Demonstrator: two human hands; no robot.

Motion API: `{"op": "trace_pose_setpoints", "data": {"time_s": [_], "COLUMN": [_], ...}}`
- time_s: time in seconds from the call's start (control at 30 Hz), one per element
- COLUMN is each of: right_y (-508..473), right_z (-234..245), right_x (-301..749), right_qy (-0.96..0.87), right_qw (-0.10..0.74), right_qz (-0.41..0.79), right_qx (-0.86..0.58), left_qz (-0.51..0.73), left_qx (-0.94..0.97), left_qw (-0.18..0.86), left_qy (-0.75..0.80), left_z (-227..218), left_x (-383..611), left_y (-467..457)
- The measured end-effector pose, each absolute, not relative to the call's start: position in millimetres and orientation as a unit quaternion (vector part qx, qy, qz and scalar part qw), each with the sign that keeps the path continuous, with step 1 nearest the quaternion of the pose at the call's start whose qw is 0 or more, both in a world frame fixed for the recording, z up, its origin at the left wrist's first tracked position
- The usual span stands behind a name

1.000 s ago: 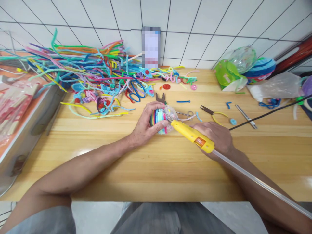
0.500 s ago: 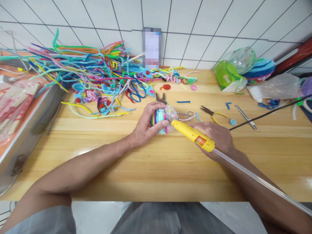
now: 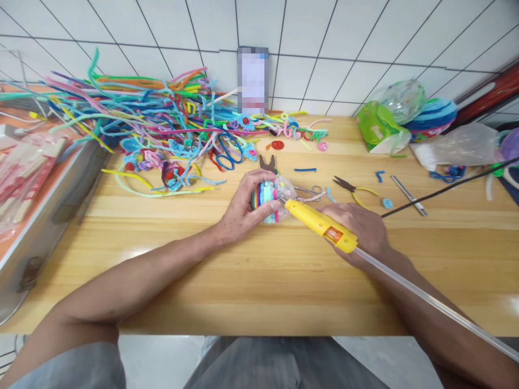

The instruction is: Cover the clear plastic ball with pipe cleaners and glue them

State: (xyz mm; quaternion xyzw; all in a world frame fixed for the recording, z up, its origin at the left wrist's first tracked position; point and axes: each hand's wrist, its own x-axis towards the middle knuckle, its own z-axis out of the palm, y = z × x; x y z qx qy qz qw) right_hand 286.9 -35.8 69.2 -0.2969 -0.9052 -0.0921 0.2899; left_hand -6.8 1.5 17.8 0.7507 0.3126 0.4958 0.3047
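My left hand (image 3: pixel 245 202) is wrapped round a small ball (image 3: pixel 266 195), its left part ringed with coloured pipe cleaners and its right part clear with speckles. The thumb lies along the ball's near side. In my right hand (image 3: pixel 359 227) is a yellow hot glue gun (image 3: pixel 318 220), its metal nozzle at the ball's surface beside my left thumb. A long clear glue stick (image 3: pixel 430 300) runs out of the gun's back over my right forearm. Whether the nozzle touches the ball I cannot tell. Behind the ball lie pliers (image 3: pixel 267 163) and small scissors (image 3: pixel 314 191), both partly hidden.
A heap of pipe cleaners (image 3: pixel 162 113) spreads along the back left. A phone (image 3: pixel 252 81) leans on the tiled wall. Yellow-handled pliers (image 3: pixel 357 190) and a metal pen-like tool (image 3: pixel 408 194) lie right. A black cord (image 3: pixel 441 187) crosses the right side. A green bag (image 3: pixel 379 127) stands behind.
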Motion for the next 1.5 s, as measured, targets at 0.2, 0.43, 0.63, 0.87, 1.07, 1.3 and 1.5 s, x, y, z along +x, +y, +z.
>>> {"op": "trace_pose_setpoints", "data": {"time_s": [0.2, 0.43, 0.63, 0.87, 1.07, 1.3, 1.5], "right_y": [-36.5, -37.5, -36.1, -38.8, -38.7, -38.1, -37.9], "right_z": [69.5, 66.9, 66.4, 65.2, 66.8, 65.9, 65.0], "right_x": [287.5, 288.1, 288.6, 288.9, 285.4, 285.4, 285.9], "right_qy": [-0.905, -0.902, -0.903, -0.898, -0.896, -0.894, -0.892], "right_qw": [0.27, 0.248, 0.288, 0.249, 0.251, 0.269, 0.254], "right_qz": [-0.1, -0.066, -0.084, -0.072, -0.07, -0.082, -0.072], "right_qx": [-0.312, -0.347, -0.307, -0.356, -0.36, -0.349, -0.368], "left_qz": [0.5, 0.493, 0.494, 0.494, 0.491, 0.489, 0.496], "left_qx": [0.75, 0.752, 0.751, 0.751, 0.753, 0.754, 0.754], "left_qw": [0.306, 0.308, 0.308, 0.308, 0.305, 0.305, 0.301], "left_qy": [0.305, 0.312, 0.31, 0.312, 0.314, 0.315, 0.308], "left_z": [17.0, 17.7, 17.7, 18.1, 18.6, 19.3, 18.4], "left_x": [-6.6, -7.0, -7.0, -7.1, -7.4, -7.3, -6.8], "left_y": [1.7, 1.6, 1.6, 1.6, 1.4, 1.7, 1.8]}}
